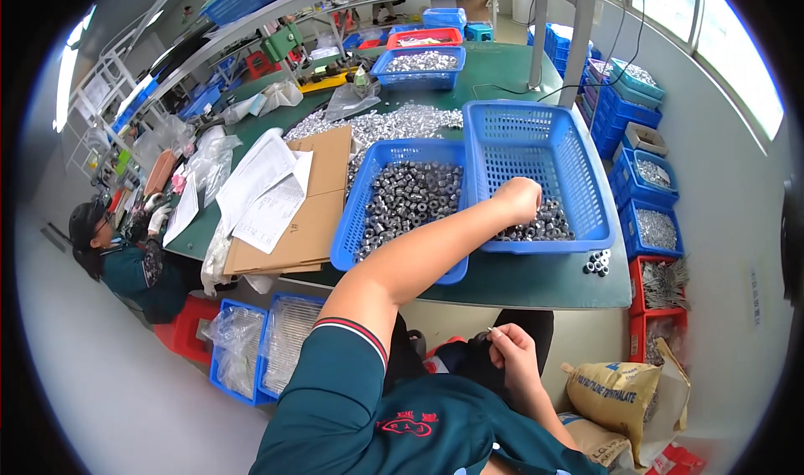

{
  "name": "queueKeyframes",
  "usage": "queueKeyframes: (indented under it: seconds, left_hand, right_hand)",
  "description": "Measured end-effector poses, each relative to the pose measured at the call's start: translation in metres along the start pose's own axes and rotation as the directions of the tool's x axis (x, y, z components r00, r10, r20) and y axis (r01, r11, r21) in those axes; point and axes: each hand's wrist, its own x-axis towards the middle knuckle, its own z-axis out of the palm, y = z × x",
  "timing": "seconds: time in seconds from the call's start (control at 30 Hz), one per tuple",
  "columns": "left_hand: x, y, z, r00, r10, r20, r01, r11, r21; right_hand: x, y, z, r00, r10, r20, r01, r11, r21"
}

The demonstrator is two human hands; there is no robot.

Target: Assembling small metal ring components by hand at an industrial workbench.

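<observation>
My curled left hand [518, 199], grip unclear, is over the worktop's [536, 280] near-edge right basket [529, 133]; my right hand [514, 353] pinches a small piece [491, 330].

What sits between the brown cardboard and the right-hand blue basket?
In the head view, the left blue basket, holding dark ring-shaped parts, stands between the cardboard and the right-hand basket; the left forearm crosses over it.

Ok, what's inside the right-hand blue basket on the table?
Small dark and silver parts lie in the near end of the basket; its blue mesh shows farther back. The left hand and forearm hide whatever is beneath them.
</observation>
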Motion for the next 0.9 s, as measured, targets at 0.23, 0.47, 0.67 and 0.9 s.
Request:
queueKeyframes:
  seconds: [0.23,0.47,0.67,0.9]
  left_hand:
    - [-0.056,-0.013,-0.091,0.893,0.056,-0.447,-0.146,0.975,-0.17]
    - [-0.127,-0.091,-0.091,0.979,-0.202,-0.019,0.199,0.974,-0.106]
    - [-0.122,-0.117,-0.04,0.99,-0.143,-0.016,0.144,0.986,0.081]
    - [-0.108,-0.11,-0.031,0.983,-0.183,-0.005,0.182,0.979,0.096]
  right_hand:
    - [0.013,0.029,-0.023,0.997,0.043,-0.062,-0.048,0.995,-0.082]
    - [0.032,0.096,-0.04,0.976,0.211,-0.05,-0.215,0.911,-0.353]
    - [0.039,0.109,-0.034,0.987,0.16,-0.025,-0.15,0.845,-0.513]
    - [0.034,0.12,-0.041,0.991,0.115,-0.072,-0.135,0.798,-0.587]
